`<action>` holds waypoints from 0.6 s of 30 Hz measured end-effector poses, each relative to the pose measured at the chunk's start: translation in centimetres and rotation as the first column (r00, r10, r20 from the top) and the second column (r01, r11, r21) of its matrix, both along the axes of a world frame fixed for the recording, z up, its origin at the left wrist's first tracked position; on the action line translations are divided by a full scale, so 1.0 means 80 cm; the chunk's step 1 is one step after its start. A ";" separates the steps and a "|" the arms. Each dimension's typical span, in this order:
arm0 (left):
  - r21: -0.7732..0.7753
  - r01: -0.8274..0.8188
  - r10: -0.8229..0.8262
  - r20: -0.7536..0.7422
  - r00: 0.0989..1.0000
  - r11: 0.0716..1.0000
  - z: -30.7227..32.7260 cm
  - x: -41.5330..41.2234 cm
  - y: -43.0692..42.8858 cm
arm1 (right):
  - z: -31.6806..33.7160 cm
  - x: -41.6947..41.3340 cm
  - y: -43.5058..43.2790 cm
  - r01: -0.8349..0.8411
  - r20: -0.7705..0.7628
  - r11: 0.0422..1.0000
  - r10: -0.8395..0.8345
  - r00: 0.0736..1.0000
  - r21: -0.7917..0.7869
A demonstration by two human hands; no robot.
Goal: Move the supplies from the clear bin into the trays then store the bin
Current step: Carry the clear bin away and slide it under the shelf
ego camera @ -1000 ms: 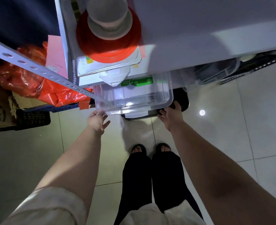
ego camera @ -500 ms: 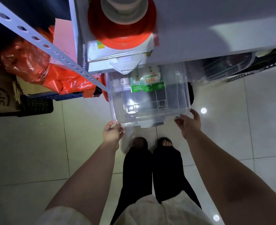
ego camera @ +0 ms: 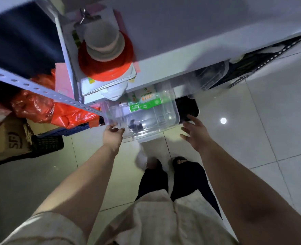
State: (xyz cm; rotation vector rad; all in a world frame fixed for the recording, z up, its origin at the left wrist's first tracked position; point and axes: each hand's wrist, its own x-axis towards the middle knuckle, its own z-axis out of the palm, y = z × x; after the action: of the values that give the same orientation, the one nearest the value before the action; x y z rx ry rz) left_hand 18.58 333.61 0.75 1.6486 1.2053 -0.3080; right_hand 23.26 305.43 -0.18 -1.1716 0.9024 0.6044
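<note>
One clear bin half under the white shelf, above the tiled floor, holding one green-and-white packet and small dark bits. Left hand gripping its near corner; right hand spread, released, just beside.

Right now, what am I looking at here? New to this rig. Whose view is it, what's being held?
There is no robot: a camera worn on a person's head looks down at their bare arms and feet on the tiled floor. The left hand grips the near left corner of a clear bin, which sticks out from under a shelf. The right hand is open beside the bin's right end and holds nothing. Inside the bin are green-and-white packets and small dark items, too blurred to name.
</note>
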 end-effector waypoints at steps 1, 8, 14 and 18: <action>0.000 0.054 -0.054 0.028 0.998 0.999 0.013 0.015 -0.019 | 0.009 0.003 -0.014 0.029 0.003 0.999 -0.029 1.000 0.044; -0.079 0.378 -0.366 0.133 0.921 0.922 0.067 0.110 -0.190 | 0.018 0.014 -0.146 0.314 -0.014 0.914 -0.321 0.947 0.257; -0.218 0.299 -0.288 0.079 0.954 0.929 0.085 0.165 -0.327 | 0.000 0.047 -0.243 0.427 -0.155 0.839 -0.398 0.904 0.337; -0.220 0.232 -0.228 0.048 0.973 0.947 0.071 0.204 -0.381 | -0.033 0.068 -0.285 0.449 -0.210 0.801 -0.398 0.893 0.395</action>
State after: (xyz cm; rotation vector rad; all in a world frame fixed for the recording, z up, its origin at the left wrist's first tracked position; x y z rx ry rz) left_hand 34.91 303.16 6.40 1.5897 0.9249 -0.5512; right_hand 28.67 282.66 -2.82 -0.5042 1.0266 0.4724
